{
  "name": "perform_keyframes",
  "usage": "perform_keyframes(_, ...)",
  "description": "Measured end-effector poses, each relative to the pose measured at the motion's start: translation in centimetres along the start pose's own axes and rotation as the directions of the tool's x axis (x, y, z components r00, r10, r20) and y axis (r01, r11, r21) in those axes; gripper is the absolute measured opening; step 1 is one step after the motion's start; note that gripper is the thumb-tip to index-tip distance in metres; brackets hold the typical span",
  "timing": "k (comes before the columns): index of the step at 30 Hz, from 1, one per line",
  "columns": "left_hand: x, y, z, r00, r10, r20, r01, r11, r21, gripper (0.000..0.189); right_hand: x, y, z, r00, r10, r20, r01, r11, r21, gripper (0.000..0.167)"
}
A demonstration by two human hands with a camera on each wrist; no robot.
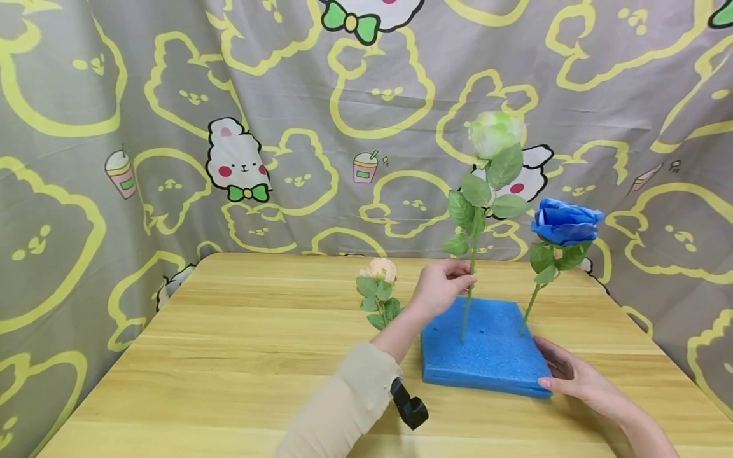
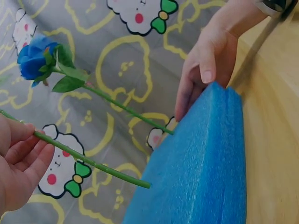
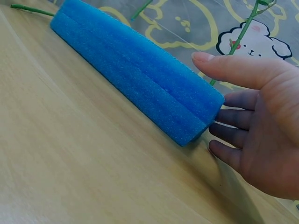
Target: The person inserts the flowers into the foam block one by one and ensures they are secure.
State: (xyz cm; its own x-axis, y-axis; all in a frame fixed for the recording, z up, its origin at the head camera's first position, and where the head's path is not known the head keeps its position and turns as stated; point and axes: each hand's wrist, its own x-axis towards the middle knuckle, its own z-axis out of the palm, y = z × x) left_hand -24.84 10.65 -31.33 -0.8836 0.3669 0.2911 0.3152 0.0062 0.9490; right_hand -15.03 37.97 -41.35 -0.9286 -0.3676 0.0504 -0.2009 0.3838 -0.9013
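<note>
In the head view, my left hand point(image 1: 441, 286) pinches the green stem of a white-green artificial flower point(image 1: 497, 135) between thumb and fingers. That flower is upright over a blue foam block point(image 1: 487, 362), and the cut end of its stem point(image 2: 117, 173) shows at or just above the foam's top; I cannot tell if they touch. A blue artificial rose point(image 1: 567, 222) stands in the block near its right edge, leaning right. My right hand point(image 1: 584, 381) rests at the block's right side, fingers extended along it and thumb near the front corner.
A small peach flower point(image 1: 380, 270) with green leaves is on the wooden table point(image 1: 258, 343), left of the block and partly behind my left arm. Small holes mark the foam's top. A patterned curtain point(image 1: 303, 210) hangs behind the table. A black strap piece point(image 1: 409, 404) sticks out from my left sleeve.
</note>
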Motion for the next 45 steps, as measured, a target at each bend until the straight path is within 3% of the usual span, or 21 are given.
perform_keyframes(12, 0.9, -0.4, 1.6, 0.998, 0.026, -0.056, -0.026, 1.000, -0.014, 0.013, 0.1, 0.2, 0.2, 0.999, -0.032, 0.011, 0.032, 0.999, 0.013, 0.066)
perform_keyframes(25, 1.2, -0.7, 3.1, 0.997, 0.060, -0.047, -0.060, 0.998, -0.004, 0.017, 0.1, 0.0, 0.1, 1.000, -0.022, 0.016, 0.022, 0.999, 0.027, 0.066)
perform_keyframes(45, 1.1, -1.7, 4.0, 0.998, 0.026, -0.050, -0.022, 0.997, 0.080, 0.017, 0.1, 0.1, 0.2, 0.999, -0.032, 0.006, 0.032, 0.999, 0.020, 0.066)
